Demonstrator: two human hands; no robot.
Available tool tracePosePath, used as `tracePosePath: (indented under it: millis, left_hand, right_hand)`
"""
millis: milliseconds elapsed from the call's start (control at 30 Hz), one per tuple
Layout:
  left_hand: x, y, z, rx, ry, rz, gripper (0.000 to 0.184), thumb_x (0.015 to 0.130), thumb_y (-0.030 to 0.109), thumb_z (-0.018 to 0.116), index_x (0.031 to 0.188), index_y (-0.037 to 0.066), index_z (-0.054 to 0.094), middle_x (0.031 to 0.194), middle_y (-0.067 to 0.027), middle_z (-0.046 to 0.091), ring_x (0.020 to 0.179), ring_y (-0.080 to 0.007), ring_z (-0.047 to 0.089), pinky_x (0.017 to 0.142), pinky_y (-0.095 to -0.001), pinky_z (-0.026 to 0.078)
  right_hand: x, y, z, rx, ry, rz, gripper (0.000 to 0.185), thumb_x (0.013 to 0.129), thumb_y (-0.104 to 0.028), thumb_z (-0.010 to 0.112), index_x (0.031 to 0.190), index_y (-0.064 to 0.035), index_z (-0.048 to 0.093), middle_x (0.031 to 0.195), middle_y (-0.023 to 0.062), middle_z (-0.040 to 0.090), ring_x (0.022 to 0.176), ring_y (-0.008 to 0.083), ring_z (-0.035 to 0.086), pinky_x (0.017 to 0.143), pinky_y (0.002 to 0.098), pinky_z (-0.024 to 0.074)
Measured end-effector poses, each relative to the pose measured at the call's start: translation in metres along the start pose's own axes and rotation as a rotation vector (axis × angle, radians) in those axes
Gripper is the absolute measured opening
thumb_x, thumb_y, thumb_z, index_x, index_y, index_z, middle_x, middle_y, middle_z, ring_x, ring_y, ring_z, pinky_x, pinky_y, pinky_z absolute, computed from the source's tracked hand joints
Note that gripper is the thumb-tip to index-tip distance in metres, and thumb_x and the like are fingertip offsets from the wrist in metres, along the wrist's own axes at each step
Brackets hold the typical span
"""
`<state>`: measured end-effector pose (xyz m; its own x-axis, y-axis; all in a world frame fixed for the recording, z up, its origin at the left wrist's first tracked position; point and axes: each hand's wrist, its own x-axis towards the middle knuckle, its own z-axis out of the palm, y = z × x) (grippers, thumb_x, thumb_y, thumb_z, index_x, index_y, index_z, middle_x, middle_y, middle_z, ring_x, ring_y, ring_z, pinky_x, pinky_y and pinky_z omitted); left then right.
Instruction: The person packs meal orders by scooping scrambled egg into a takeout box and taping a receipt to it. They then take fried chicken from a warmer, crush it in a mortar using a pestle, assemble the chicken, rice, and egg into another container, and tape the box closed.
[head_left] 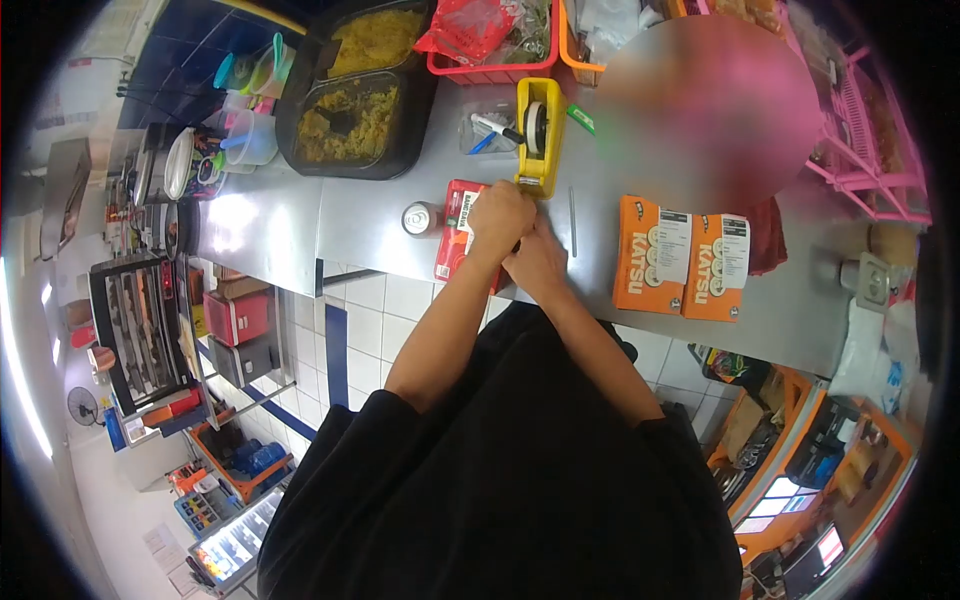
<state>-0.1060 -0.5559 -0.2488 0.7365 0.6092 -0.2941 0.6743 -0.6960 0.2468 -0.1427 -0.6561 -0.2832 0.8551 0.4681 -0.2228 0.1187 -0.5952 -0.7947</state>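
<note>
My left hand [503,216] is over a red box [460,225] with a white label, its fingers curled and partly hidden. Close against it, my right hand [538,262] is closed near the box's right edge. A small dark thing shows between the two hands; I cannot make out what it is. Just beyond my left hand stands a yellow tape dispenser [538,130] with a roll of tape. A can [421,219] is left of the box. To the right of my hands lies a thin metal rod [573,222].
Orange katsu boxes [651,262] lie at the right. Black trays [293,140] of yellowish food stand at the back left. Behind the dispenser is a red basket [500,74]. A marker [497,127] lies near the dispenser. A large blurred pink shape [715,110] covers the back right.
</note>
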Motion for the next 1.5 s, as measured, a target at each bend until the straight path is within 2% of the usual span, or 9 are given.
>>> tracePosePath:
  millis: [133,300,533,667,767,933,1200,1400,1500]
  left_hand:
    - [0.0,-0.008,-0.008,-0.132,-0.155,0.031,0.046,0.092,0.045,0.057,0.099,0.003,0.076,0.098,-0.0238,0.074,0.092,-0.0407,0.072,0.084,-0.0489,0.056]
    - [-0.004,-0.01,-0.014,-0.335,-0.194,-0.01,0.055,0.092,0.055,0.057,0.078,0.005,0.077,0.082,-0.022,0.073,0.085,-0.0382,0.073,0.08,-0.0479,0.055]
    - [-0.001,-0.008,-0.01,-0.194,-0.156,-0.093,0.043,0.089,0.046,0.06,0.086,0.007,0.078,0.088,-0.0207,0.074,0.087,-0.0392,0.072,0.082,-0.0478,0.055]
    - [-0.008,-0.014,-0.039,-0.143,-0.212,0.047,0.043,0.089,0.044,0.061,0.096,0.005,0.076,0.094,-0.0201,0.074,0.094,-0.0395,0.071,0.084,-0.046,0.055]
    - [-0.002,-0.039,-0.072,-0.487,-0.461,0.374,0.034,0.097,0.032,0.064,0.112,0.003,0.074,0.093,-0.0105,0.074,0.089,-0.016,0.067,0.081,-0.0319,0.052]
    - [0.03,-0.051,-0.086,-0.617,-0.715,0.434,0.038,0.099,0.035,0.063,0.11,0.001,0.075,0.087,-0.0096,0.072,0.077,-0.0145,0.059,0.072,-0.0336,0.049]
    - [0.037,-0.054,-0.07,0.3,-0.312,0.153,0.057,0.089,0.061,0.065,0.098,0.005,0.077,0.1,-0.0184,0.075,0.1,-0.0334,0.072,0.086,-0.0448,0.056]
    - [0.024,-0.045,-0.067,0.433,-0.189,0.214,0.066,0.088,0.065,0.064,0.109,0.003,0.073,0.11,-0.0214,0.073,0.104,-0.0385,0.071,0.09,-0.0479,0.055]
    - [0.021,-0.047,-0.071,0.446,-0.213,0.2,0.064,0.088,0.064,0.064,0.107,0.004,0.074,0.108,-0.0214,0.073,0.104,-0.0373,0.071,0.089,-0.0469,0.056]
  right_hand:
    - [0.0,0.003,0.002,-0.004,-0.006,0.001,0.066,0.08,-0.042,0.076,0.136,-0.0134,0.056,0.137,0.0161,0.053,0.119,0.0371,0.06,0.092,0.0513,0.0539]
    - [-0.002,0.005,0.006,0.005,0.059,-0.033,0.067,0.08,-0.044,0.076,0.136,-0.0134,0.056,0.132,0.0169,0.054,0.116,0.0379,0.061,0.09,0.052,0.0542]
    - [-0.002,0.006,0.01,-0.007,0.075,-0.057,0.067,0.08,-0.047,0.077,0.135,-0.0133,0.057,0.126,0.0172,0.055,0.112,0.0392,0.062,0.09,0.0522,0.0538]
    - [0.001,0.013,0.014,0.006,0.085,-0.077,0.074,0.081,-0.047,0.075,0.144,-0.0194,0.049,0.13,0.0174,0.053,0.114,0.0387,0.062,0.091,0.0513,0.0539]
    - [0.001,0.004,0.005,0.053,0.098,-0.063,0.079,0.082,-0.048,0.074,0.151,-0.0284,0.041,0.131,0.0184,0.053,0.117,0.0399,0.061,0.092,0.0516,0.0539]
    - [0.006,-0.003,-0.007,0.032,-0.025,0.02,0.087,0.08,-0.05,0.074,0.155,-0.0338,0.034,0.135,0.0211,0.051,0.118,0.0428,0.061,0.092,0.053,0.0541]
    - [0.003,-0.004,-0.008,0.016,0.025,-0.019,0.091,0.081,-0.051,0.074,0.158,-0.0294,0.031,0.14,0.0241,0.048,0.122,0.044,0.059,0.094,0.0524,0.0539]
    - [0.002,-0.013,-0.008,-0.225,0.14,-0.198,0.079,0.084,-0.049,0.07,0.155,-0.03,0.038,0.144,0.025,0.043,0.12,0.0448,0.058,0.089,0.0525,0.0561]
    - [0.002,-0.02,-0.017,-0.312,0.001,-0.137,0.072,0.086,-0.048,0.067,0.152,-0.0301,0.044,0.144,0.0244,0.043,0.116,0.0444,0.059,0.086,0.0516,0.0572]
